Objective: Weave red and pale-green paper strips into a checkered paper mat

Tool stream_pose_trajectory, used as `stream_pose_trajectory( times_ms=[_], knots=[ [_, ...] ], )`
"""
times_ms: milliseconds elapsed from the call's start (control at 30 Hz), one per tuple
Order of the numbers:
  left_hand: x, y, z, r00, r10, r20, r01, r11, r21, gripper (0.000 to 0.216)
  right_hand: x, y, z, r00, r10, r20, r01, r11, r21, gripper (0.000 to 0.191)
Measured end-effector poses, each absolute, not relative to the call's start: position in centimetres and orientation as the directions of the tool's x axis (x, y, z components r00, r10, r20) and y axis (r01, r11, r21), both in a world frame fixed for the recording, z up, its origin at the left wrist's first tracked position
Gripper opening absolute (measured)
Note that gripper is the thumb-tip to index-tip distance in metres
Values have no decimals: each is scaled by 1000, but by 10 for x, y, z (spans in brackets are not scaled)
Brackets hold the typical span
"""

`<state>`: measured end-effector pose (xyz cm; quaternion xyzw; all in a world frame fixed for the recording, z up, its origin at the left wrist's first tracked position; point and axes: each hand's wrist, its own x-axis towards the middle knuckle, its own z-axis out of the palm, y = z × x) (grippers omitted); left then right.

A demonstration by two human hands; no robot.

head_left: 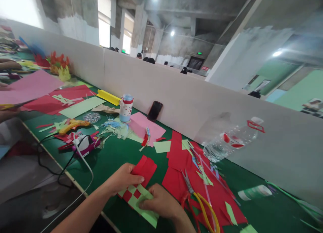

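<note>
Left hand (123, 177), right hand (163, 202) both gripping one checkered paper (136, 194); one phone (155, 110) beyond.

We see red and pale green checks across the woven paper (137, 193). Our table (109, 162) is dark green, the divider (176, 91) off-white. We find scissors (192, 191) in yellow, red and grey, a white cup (126, 109) with red marks and pale blue below, a black phone (155, 111), and a yellow glue gun (73, 126).

One head-worn camera looks forward and down across the nearby green table (103, 160).
</note>
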<state>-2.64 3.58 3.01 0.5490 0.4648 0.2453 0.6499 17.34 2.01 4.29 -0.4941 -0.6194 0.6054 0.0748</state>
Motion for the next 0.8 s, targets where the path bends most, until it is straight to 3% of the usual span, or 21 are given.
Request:
stream_pose_trajectory(
  times_ms=[367, 667, 800],
  knots=[
    [-34, 36, 21, 474, 823, -313, 178, 259, 949, 23, 171, 17, 40, -503, 693, -516, 528, -226, -818, 12],
    [-46, 31, 22, 512, 816, -268, 25, 297, 954, 22, 173, 18, 42, -494, 710, -503, 501, -241, -831, 19],
    [-50, 25, 19, 539, 801, -261, -56, 344, 937, 43, 174, 18, 40, -506, 703, -499, 464, -265, -845, 22]
  ],
)
